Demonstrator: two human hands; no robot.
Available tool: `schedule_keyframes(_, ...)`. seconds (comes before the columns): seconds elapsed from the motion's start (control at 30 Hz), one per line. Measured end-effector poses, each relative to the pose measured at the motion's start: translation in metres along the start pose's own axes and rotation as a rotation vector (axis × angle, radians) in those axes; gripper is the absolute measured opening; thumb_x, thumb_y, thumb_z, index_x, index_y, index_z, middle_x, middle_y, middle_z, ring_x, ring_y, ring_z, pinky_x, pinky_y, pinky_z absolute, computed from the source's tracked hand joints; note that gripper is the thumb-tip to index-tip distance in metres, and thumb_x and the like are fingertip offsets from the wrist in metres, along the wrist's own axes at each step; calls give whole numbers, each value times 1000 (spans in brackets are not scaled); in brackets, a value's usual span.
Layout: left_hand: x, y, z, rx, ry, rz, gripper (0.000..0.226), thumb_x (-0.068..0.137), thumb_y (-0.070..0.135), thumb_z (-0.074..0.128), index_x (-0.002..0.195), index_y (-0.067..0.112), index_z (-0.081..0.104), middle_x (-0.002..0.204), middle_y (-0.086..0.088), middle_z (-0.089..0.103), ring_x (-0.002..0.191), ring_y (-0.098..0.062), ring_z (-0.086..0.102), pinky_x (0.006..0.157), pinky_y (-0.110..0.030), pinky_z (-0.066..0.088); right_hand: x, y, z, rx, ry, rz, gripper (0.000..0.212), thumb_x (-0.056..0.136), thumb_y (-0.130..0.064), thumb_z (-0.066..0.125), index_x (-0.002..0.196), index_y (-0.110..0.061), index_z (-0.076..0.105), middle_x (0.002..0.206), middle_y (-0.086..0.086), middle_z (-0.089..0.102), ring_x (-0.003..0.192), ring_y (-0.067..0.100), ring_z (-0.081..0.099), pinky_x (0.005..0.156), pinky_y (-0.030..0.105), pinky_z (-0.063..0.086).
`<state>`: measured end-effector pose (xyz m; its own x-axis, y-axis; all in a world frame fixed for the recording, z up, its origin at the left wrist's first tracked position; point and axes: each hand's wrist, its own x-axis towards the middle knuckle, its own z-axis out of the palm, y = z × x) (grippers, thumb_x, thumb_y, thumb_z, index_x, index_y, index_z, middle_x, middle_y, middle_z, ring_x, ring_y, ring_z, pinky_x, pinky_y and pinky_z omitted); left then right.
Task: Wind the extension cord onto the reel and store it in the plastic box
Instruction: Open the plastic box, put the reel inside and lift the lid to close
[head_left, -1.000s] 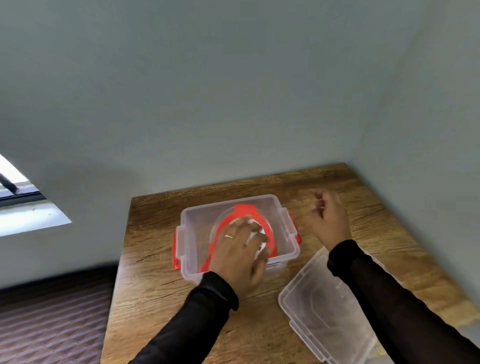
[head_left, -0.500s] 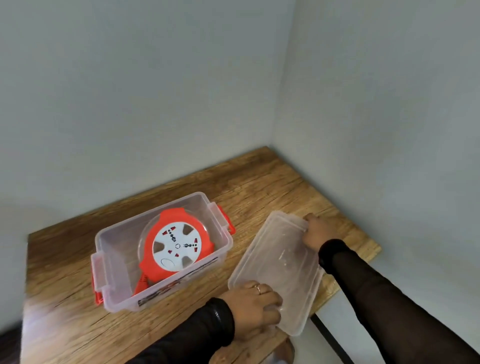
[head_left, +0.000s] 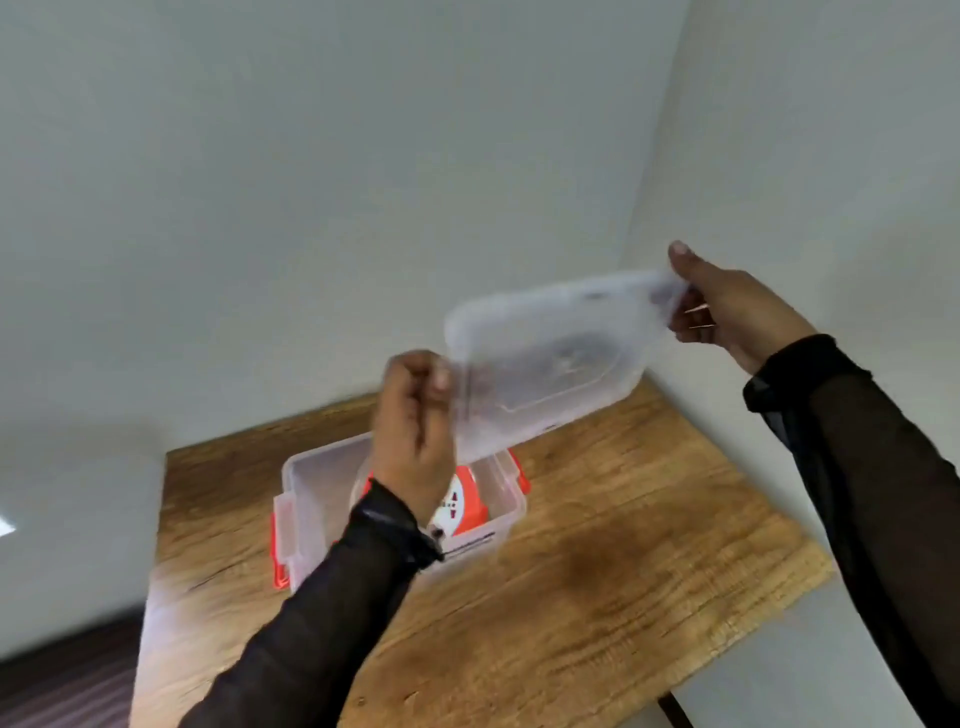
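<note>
The left hand (head_left: 413, 431) had its fingers curled and its thumb pressed against the near short edge of the clear lid (head_left: 545, 358), pinching it. The right hand (head_left: 727, 312) gripped the opposite short edge, thumb stretched up over the top and fingers folded underneath, partly seen through the plastic. Between them the lid was held in the air, tilted, its right end higher than its left, above and a little to the right of the plastic box (head_left: 311, 514). Both forearms wore dark sleeves, and the left wrist crossed in front of the box. The box stood open on the wooden table (head_left: 623, 597), toward its far left part, with orange latches hanging at both of its short ends. Inside it lay the orange reel (head_left: 465, 506) with a white face, mostly hidden behind the left wrist; the cord itself could not be made out. The table sat in a corner between two pale walls (head_left: 311, 182).
</note>
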<state>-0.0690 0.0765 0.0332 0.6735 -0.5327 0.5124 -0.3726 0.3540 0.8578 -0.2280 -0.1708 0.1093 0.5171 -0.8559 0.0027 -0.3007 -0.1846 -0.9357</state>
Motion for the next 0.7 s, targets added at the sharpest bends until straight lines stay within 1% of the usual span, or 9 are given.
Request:
schedule_keyframes(0.07,22,-3,-30,-47,188,-234,17,99,17,39,98,4,50,93,-16,66,87,-41,65,76,-53,55,-1,-6,38,65,-101,-42,50,69,-69,63,85,-23,74,78,-11,69,73,10,61,67,27,49)
schedule_keyframes(0.1,29,-9,-45,8,236,-341,23,100,16,39,98,-2,52,93,-18,67,87,-40,65,78,-51,54,-2,-4,56,71,-151,-55,36,76,-57,65,88,-24,73,76,-12,70,72,9,63,62,26,50)
schedule_keyframes(0.17,32,-24,-79,263,280,-512,33,100,17,37,101,-10,55,90,-21,64,88,-37,60,78,-42,49,-8,9,96,-56,-271,-105,10,89,-25,64,94,-19,71,74,-9,69,67,7,65,55,21,49)
schedule_keyframes(0.2,28,-31,-96,419,288,-577,36,99,20,36,102,-10,55,90,-21,62,89,-33,58,77,-37,44,-13,18,115,-159,-320,-128,8,90,-17,62,90,-20,70,73,-10,68,64,5,64,55,18,47)
schedule_keyframes(0.3,4,-39,-126,774,196,-707,47,98,40,33,103,1,60,104,-20,64,99,-35,59,76,-32,40,-29,48,152,-375,-341,-120,16,88,-24,64,73,-28,63,68,-14,65,59,-2,60,50,18,40)
schedule_keyframes(0.4,-17,-47,-135,1137,1,-706,38,96,38,40,93,6,60,104,-17,64,92,-35,60,67,-30,38,-38,68,173,-487,-301,-141,15,89,-27,63,75,-23,64,77,-1,68,67,10,62,53,23,42)
schedule_keyframes(0.47,-24,-50,-130,1219,-8,-715,30,96,31,41,101,6,59,114,-15,55,95,-35,59,73,-33,42,-42,74,183,-577,-264,-144,21,89,-31,61,82,-12,66,82,8,68,72,19,63,61,30,48)
schedule_keyframes(0.53,-30,-53,-124,1232,44,-711,29,96,27,40,109,7,56,119,-14,49,98,-35,57,77,-35,43,-47,80,190,-627,-238,-138,27,91,-33,58,87,-8,67,81,8,68,72,21,63,66,34,53)
schedule_keyframes(0.7,-40,-62,-118,1270,93,-709,34,97,31,34,124,13,47,124,-13,50,112,-36,50,88,-41,43,-49,95,194,-606,-139,-237,29,93,-35,54,77,-14,63,71,3,61,66,17,56,57,31,47)
